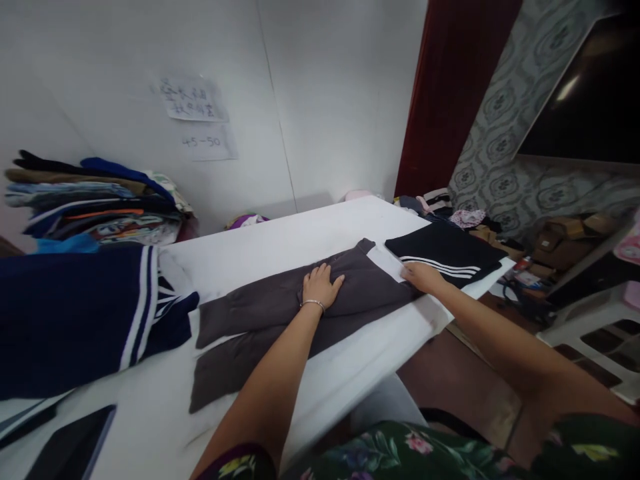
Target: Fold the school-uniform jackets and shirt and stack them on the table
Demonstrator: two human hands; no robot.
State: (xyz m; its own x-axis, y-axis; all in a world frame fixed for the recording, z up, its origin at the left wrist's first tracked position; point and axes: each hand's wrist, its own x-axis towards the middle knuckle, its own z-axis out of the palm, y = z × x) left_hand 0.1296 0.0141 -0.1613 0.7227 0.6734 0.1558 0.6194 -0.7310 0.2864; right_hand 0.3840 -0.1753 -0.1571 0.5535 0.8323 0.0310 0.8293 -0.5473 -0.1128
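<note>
A pair of dark grey trousers [260, 320] lies stretched across the white table [280, 243]. My left hand [320, 285], with a thin bracelet at the wrist, rests flat on the middle of the trousers, fingers spread. My right hand [419, 275] presses on the waist end of the trousers, close to the table's right edge; its fingers lie low on the cloth, and I cannot see whether they pinch it. Just beyond my right hand lies a folded black garment with white stripes [445, 257].
A navy garment with white stripes [85, 313] covers the table's left side. Behind it a stack of folded clothes [95, 203] leans at the wall. A dark phone [75, 447] lies at the near left corner. Boxes and loose clothes [560, 243] sit on the floor at right.
</note>
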